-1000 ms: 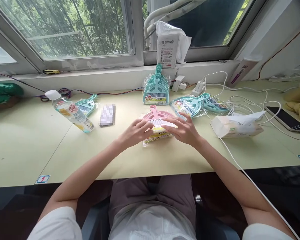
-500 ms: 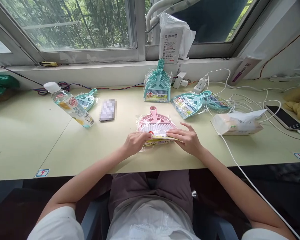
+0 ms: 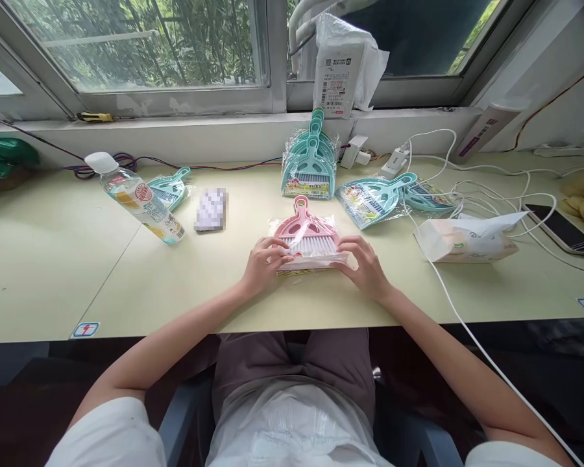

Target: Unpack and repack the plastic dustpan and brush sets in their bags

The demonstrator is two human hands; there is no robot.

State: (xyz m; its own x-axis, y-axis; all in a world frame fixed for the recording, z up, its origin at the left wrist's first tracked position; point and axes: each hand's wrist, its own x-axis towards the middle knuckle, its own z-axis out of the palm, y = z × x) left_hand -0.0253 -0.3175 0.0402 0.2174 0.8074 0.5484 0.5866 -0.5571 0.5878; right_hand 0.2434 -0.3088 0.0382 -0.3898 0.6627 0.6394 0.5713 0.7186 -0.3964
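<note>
Head view: two hands, left (image 3: 267, 263) and right (image 3: 364, 267), grip one wrapped pink dustpan set (image 3: 307, 243) between them.

Daylight reaches me from the far side, through the window (image 3: 165, 45), where the leaves look pale and slightly washed out; the pane (image 3: 409, 39) at far right is dark. The desk (image 3: 141, 285) is bright and evenly lit, with only soft shadows near my left hand (image 3: 265, 263) and right hand (image 3: 363, 266). Small glints break up the clear wrap on the pink pack (image 3: 306, 237) and the teal stack (image 3: 311, 159). Below the desk, around my trousers (image 3: 292, 357), it turns dim. Wide-angle stretch slants the frames and lengthens my arms toward the edges. Fine print is too small to read, and coarse pixels cover one patch (image 3: 211, 209) at left.
</note>
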